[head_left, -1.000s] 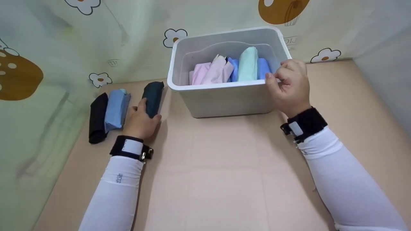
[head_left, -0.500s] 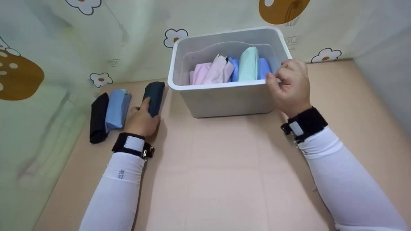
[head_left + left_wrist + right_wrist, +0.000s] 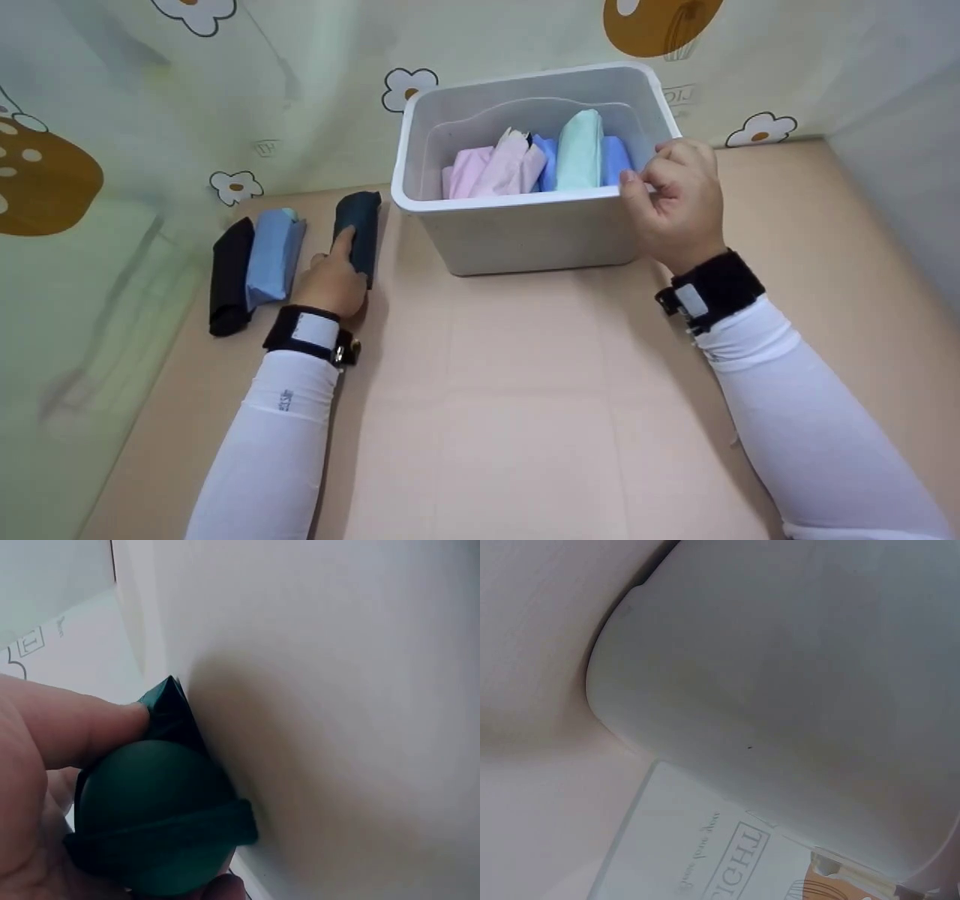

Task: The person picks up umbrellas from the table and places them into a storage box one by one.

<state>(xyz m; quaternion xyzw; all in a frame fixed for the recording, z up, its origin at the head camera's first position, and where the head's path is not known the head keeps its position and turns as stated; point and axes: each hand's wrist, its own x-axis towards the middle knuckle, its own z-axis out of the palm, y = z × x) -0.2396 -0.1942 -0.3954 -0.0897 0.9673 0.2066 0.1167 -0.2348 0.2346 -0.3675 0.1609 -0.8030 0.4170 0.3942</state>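
Note:
My left hand (image 3: 334,283) grips a dark green folded compact umbrella (image 3: 358,225) on the left part of the table, index finger lying along its top. In the left wrist view, fingers curl about the umbrella's round handle end (image 3: 157,787), which has a band across it. Left of that hand lie a light blue folded bundle (image 3: 273,256) and a black rolled one (image 3: 231,276), side by side. My right hand (image 3: 679,202) holds the front right rim of a white plastic bin (image 3: 525,236); the right wrist view shows only the bin's wall.
Inside the bin stand pink folded bundles (image 3: 499,165), a mint green one (image 3: 580,150) and blue ones (image 3: 616,159). A pale curtain (image 3: 315,90) with flower prints hangs behind and to the left. Beige cloth covers the table (image 3: 517,390).
My left hand has shifted slightly forward, its thumb dropping from sight beside the umbrella. The umbrella has turned a little, and its near end shows more. My right hand and the bin stay put.

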